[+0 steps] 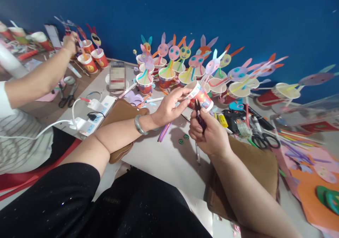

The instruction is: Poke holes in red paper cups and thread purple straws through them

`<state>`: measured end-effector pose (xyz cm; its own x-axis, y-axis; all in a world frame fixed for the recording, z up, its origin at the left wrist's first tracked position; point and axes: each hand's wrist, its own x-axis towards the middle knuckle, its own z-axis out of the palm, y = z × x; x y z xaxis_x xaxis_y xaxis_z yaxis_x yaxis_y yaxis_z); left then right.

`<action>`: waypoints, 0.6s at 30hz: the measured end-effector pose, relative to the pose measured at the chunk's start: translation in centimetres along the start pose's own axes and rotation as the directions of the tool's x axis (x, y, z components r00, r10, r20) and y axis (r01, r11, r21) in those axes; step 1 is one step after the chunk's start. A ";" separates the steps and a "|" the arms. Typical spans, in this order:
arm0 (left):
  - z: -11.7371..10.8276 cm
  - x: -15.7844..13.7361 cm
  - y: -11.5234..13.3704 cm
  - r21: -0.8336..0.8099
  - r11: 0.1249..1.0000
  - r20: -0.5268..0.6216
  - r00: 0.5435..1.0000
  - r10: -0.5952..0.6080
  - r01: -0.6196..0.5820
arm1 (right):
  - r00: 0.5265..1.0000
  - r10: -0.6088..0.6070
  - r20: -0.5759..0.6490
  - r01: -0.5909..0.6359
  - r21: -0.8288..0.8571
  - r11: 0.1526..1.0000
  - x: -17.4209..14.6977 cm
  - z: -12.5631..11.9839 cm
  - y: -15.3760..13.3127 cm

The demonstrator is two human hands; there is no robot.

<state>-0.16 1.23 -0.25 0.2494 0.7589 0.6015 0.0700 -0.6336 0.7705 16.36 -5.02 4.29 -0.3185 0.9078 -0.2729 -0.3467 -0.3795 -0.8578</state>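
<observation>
Tipped on its side, a red and white printed paper cup [201,97] is held near its rim by my left hand [172,105], fingers on one side and thumb on the other. My right hand [209,132] is wrapped round a small dark pair of pliers [199,116]. The jaws of the pliers point up and overlap the cup's wall in view; whether they touch it I cannot tell. Below the cup, a few purple straws [164,132] and two small green discs [181,141] lie on the white table [159,160].
Behind stand several paper cups [166,78] with paper rabbit heads on straws, along the blue wall. Black-handled scissors [265,140] lie at right, near coloured paper [309,192]. Brown cushions [254,174] flank me. At left are a power strip [102,114] and a co-worker's arm [42,77].
</observation>
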 end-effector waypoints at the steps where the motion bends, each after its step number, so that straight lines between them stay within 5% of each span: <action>1: -0.1 0.1 -0.1 0.017 1.000 -0.008 1.000 0.002 -0.001 | 1.000 0.001 0.002 -0.001 -0.015 1.000 0.0 -0.1 -0.1; 18: -0.6 0.4 -0.2 0.253 0.959 0.020 0.991 0.129 -0.130 | 0.998 0.069 0.008 -0.069 -0.011 0.998 -0.1 -0.5 -1.2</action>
<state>-0.65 1.76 0.03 0.2760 0.6679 0.6912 0.2788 -0.7438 0.6075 17.26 -4.57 5.10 -0.3483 0.8780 -0.3282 -0.3137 -0.4391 -0.8418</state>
